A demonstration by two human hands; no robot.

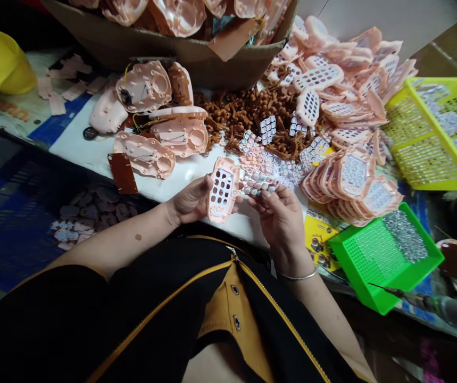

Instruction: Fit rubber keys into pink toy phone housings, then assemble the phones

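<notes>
My left hand is closed around the edge of a pink plastic shell, whose white panel has rows of dark openings. Just to the right, my right hand pinches a strip of small white buttons between thumb and fingers. The strip is close to the shell's right edge; whether they touch I cannot tell. Loose small buttons lie in a heap beyond my right hand. Stacked pink shells with white button pads stand to the right of them.
A cardboard box of pink shells stands at the back. Brown parts lie before it. On the right are a yellow basket, a green tray of screws and a screwdriver. Opened shells lie at left.
</notes>
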